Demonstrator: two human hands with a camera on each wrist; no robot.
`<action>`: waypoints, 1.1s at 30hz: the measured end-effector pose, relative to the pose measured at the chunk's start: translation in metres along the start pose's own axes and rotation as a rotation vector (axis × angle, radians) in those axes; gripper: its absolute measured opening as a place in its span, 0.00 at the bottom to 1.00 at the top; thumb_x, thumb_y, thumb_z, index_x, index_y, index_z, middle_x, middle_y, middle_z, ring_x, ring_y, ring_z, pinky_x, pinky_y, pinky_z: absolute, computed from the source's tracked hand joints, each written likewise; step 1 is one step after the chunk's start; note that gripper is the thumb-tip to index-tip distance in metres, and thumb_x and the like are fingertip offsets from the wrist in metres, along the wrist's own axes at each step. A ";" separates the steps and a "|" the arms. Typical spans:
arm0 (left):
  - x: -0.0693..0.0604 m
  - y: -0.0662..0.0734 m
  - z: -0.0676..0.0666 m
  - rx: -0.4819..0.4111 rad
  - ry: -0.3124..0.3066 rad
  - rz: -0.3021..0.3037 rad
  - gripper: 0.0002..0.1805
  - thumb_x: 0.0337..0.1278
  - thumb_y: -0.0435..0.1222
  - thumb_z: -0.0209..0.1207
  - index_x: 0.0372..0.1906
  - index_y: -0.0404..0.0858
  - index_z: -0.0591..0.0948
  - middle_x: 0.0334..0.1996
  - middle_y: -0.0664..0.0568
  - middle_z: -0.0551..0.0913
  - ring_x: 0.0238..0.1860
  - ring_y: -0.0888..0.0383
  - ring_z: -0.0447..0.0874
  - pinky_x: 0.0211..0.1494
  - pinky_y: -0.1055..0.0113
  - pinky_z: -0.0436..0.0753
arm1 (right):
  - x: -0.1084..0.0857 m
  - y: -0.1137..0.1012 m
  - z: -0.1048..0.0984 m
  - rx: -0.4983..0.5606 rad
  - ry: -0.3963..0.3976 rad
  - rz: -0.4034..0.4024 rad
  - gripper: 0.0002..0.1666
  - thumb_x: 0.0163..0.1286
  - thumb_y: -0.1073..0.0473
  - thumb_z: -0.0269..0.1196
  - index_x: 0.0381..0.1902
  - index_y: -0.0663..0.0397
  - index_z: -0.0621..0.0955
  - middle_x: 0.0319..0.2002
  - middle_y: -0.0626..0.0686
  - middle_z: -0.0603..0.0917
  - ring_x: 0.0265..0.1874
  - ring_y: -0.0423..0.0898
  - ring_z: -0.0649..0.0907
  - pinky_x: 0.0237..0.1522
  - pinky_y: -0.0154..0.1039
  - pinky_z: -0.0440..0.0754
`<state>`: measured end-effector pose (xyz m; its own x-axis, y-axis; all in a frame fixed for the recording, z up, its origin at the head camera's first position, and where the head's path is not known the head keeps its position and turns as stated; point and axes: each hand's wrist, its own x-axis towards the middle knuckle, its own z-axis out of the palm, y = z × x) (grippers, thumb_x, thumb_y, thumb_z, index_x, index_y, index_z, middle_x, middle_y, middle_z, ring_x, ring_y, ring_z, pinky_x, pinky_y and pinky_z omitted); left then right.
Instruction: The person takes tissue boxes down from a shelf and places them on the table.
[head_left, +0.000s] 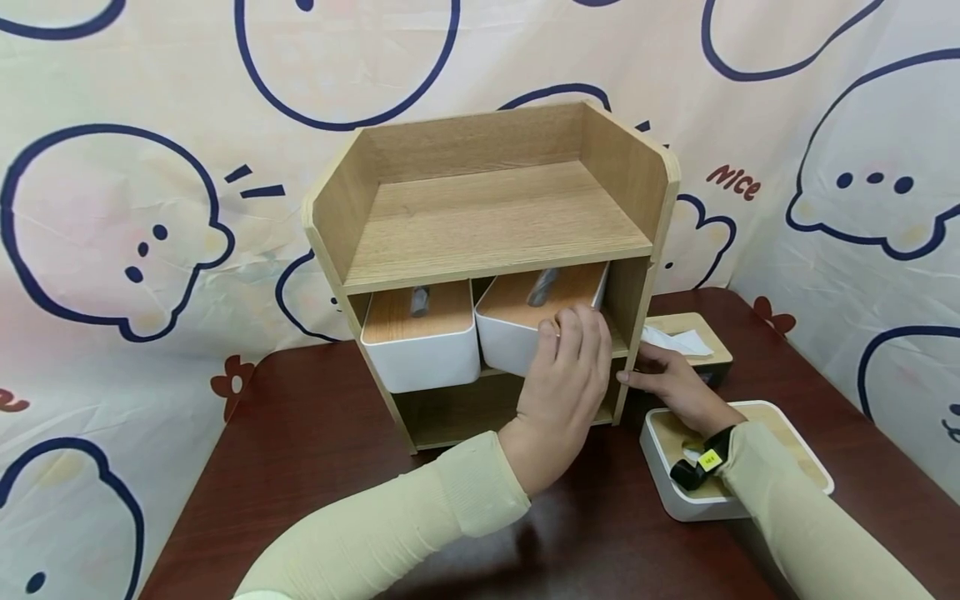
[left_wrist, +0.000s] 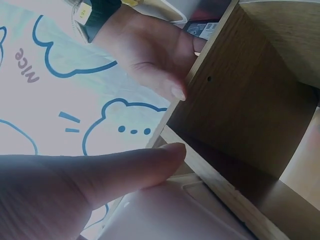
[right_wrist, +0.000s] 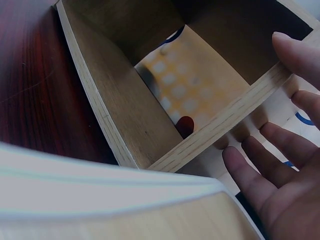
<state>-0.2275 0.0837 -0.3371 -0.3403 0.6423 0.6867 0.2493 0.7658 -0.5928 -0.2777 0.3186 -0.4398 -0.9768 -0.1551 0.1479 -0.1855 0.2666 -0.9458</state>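
Your left hand (head_left: 562, 392), fingers nearly straight, presses the skewed white bin with wooden lid (head_left: 525, 312); your right hand (head_left: 678, 387), loosely spread, braces the pale wooden shelf unit (head_left: 491, 217) holding it. Off-centre pushing could wedge the bin against its white neighbour (head_left: 420, 360).

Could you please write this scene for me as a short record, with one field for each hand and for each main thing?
left hand: touches the right bin near its front right corner
right hand: at the right side of the shelf, thumb at its front edge
right bin: white, wooden lid, askew below the top board
left bin: same kind, sticks out at the front
low box: on the table, below the right wrist
tissue box: right of the shelf, tissue showing
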 end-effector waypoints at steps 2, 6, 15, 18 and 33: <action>-0.001 -0.001 0.000 0.002 -0.014 0.002 0.21 0.69 0.29 0.36 0.59 0.30 0.73 0.50 0.43 0.75 0.48 0.49 0.70 0.52 0.58 0.69 | 0.001 0.000 0.000 0.001 -0.003 0.001 0.38 0.67 0.54 0.67 0.71 0.57 0.67 0.66 0.56 0.71 0.64 0.50 0.69 0.55 0.30 0.72; -0.002 -0.001 0.002 -0.005 -0.002 -0.006 0.20 0.69 0.29 0.37 0.59 0.31 0.73 0.50 0.42 0.75 0.49 0.49 0.71 0.54 0.58 0.70 | 0.002 0.000 0.000 -0.001 -0.009 0.004 0.39 0.67 0.54 0.67 0.71 0.57 0.67 0.67 0.56 0.70 0.65 0.51 0.67 0.55 0.30 0.71; -0.004 -0.001 0.006 -0.017 0.042 -0.021 0.19 0.69 0.30 0.40 0.57 0.30 0.75 0.49 0.41 0.76 0.49 0.48 0.72 0.53 0.56 0.71 | 0.004 -0.001 0.001 -0.007 -0.018 0.005 0.39 0.67 0.53 0.67 0.71 0.57 0.67 0.67 0.56 0.71 0.65 0.50 0.68 0.55 0.30 0.72; -0.005 -0.001 0.007 -0.019 0.049 -0.020 0.18 0.69 0.31 0.41 0.57 0.30 0.75 0.49 0.42 0.76 0.48 0.48 0.72 0.53 0.57 0.71 | 0.004 0.000 0.001 -0.003 -0.017 0.001 0.38 0.67 0.53 0.67 0.71 0.57 0.67 0.66 0.57 0.71 0.64 0.50 0.69 0.54 0.30 0.73; -0.003 -0.003 0.007 -0.046 0.089 0.001 0.19 0.66 0.29 0.40 0.56 0.30 0.75 0.48 0.41 0.76 0.49 0.46 0.74 0.53 0.56 0.72 | 0.000 0.000 0.000 -0.021 0.004 0.003 0.39 0.67 0.53 0.66 0.72 0.58 0.65 0.67 0.58 0.70 0.65 0.52 0.67 0.53 0.29 0.73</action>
<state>-0.2333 0.0796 -0.3406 -0.2591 0.6418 0.7218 0.2915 0.7644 -0.5750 -0.2777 0.3187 -0.4402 -0.9777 -0.1504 0.1466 -0.1851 0.2871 -0.9399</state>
